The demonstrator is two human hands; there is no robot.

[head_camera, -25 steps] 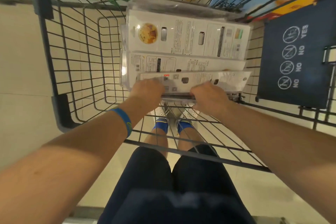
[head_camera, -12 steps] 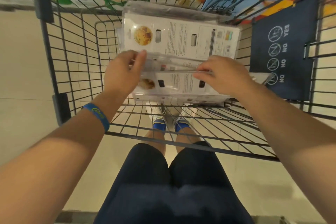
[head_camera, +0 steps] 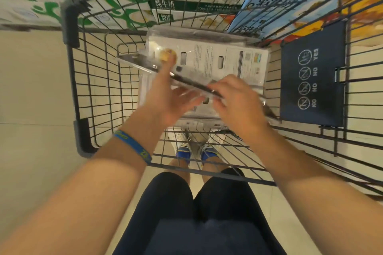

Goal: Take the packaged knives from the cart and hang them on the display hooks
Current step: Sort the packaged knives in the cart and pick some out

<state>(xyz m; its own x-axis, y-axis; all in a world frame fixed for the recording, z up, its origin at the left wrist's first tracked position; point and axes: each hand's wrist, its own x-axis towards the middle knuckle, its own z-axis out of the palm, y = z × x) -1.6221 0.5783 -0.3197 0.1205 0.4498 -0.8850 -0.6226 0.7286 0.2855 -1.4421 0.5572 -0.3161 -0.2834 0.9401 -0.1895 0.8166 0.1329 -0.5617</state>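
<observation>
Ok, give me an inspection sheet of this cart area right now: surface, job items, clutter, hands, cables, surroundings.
Surface: wire cart basket, standing on a tiled floor.
Job's things: stack of packaged knives lying in the basket; one lifted package tilted above it.
Clutter: nothing seen.
Hands: right hand curls over the lifted package's edge; left hand touches its other side, blurred, grip unclear.
Cables: nothing seen.
Surroundings: blue seat flap with NO/YES signs at the cart's right; drink cartons beyond the cart.
</observation>
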